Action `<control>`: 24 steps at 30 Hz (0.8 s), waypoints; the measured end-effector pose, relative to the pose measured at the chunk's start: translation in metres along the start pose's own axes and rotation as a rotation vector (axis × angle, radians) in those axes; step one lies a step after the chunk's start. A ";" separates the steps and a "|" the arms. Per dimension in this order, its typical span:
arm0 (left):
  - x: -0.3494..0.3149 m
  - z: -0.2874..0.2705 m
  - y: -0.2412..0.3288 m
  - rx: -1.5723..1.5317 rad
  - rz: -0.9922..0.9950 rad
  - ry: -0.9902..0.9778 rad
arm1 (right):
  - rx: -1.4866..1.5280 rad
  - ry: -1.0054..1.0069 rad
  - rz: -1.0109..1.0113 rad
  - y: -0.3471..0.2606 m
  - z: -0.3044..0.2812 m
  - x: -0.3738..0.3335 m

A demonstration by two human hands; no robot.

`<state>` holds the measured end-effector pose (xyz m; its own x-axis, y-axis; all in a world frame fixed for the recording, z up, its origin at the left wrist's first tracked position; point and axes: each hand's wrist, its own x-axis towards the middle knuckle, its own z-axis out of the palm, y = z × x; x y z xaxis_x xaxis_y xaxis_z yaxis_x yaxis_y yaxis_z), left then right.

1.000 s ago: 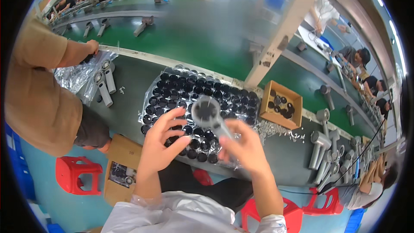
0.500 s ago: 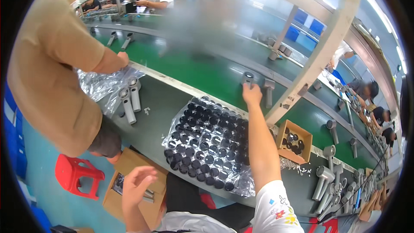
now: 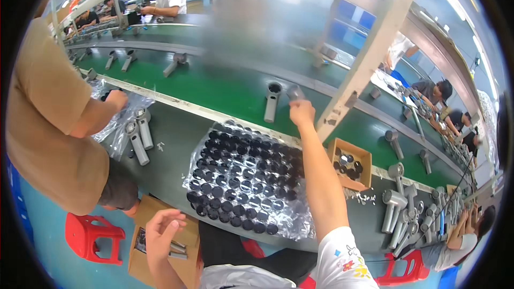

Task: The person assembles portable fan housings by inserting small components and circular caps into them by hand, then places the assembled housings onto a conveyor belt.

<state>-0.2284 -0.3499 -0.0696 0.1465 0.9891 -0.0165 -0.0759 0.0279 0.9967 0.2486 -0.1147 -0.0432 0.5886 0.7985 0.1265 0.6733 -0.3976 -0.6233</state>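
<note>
Right hand out at the conveyor, left hand idle.

My right hand point(image 3: 301, 111) reaches over the tray of black caps point(image 3: 241, 182) to the green belt point(image 3: 214, 88), grip closed on a small grey part point(image 3: 295, 93) just beside a grey handheld device point(image 3: 271, 100). My left hand point(image 3: 160, 227) hangs open, empty, above a cardboard box point(image 3: 140, 257) below the table point(image 3: 171, 128).

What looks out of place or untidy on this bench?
Little stands out. Small loose bits lie scattered on the bench beside the cardboard box, like a minor spill. The tray of black round parts sits in orderly rows. The right hand reaches to the green belt; the left hand hangs free.
</note>
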 end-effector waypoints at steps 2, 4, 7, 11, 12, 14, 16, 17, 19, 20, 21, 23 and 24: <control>0.005 0.014 0.004 -0.031 0.037 -0.051 | 0.588 -0.057 -0.003 -0.014 -0.014 -0.026; 0.012 0.035 0.009 -0.074 0.076 -0.126 | 0.623 -0.072 -0.255 -0.024 -0.033 -0.070; 0.024 0.077 0.018 -0.237 0.117 -0.158 | 0.605 -0.122 -0.602 -0.032 -0.060 -0.163; 0.030 0.145 0.021 -0.377 0.244 -0.130 | 0.297 -0.136 -0.840 -0.024 -0.091 -0.277; 0.031 0.160 0.020 -0.468 0.240 -0.165 | 0.115 -0.089 -0.889 -0.020 -0.097 -0.300; 0.025 0.178 0.017 -0.579 0.146 -0.245 | -0.003 0.140 -0.996 -0.009 -0.106 -0.331; 0.021 0.187 0.012 -0.665 -0.032 -0.311 | 0.159 -0.050 -0.985 0.010 -0.118 -0.351; 0.020 0.191 0.008 -0.659 -0.111 -0.331 | 0.285 -0.204 -0.993 0.025 -0.127 -0.355; 0.014 0.193 0.000 -0.675 -0.198 -0.377 | 0.258 -0.234 -0.830 0.061 -0.150 -0.357; 0.012 0.194 -0.004 -0.678 -0.222 -0.402 | 0.231 -0.143 -0.672 0.081 -0.155 -0.350; 0.008 0.194 -0.008 -0.678 -0.245 -0.431 | 0.160 -0.014 -0.574 0.103 -0.163 -0.338; 0.002 0.196 -0.015 -0.704 -0.285 -0.491 | 0.123 0.168 -0.213 0.142 -0.172 -0.316; -0.001 0.196 -0.017 -0.715 -0.299 -0.519 | 0.172 0.195 -0.054 0.156 -0.171 -0.307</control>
<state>-0.0340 -0.3793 -0.0708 0.6678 0.7423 -0.0551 -0.5279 0.5245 0.6680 0.2495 -0.4994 -0.0477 0.6399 0.7077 0.2993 0.6300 -0.2602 -0.7317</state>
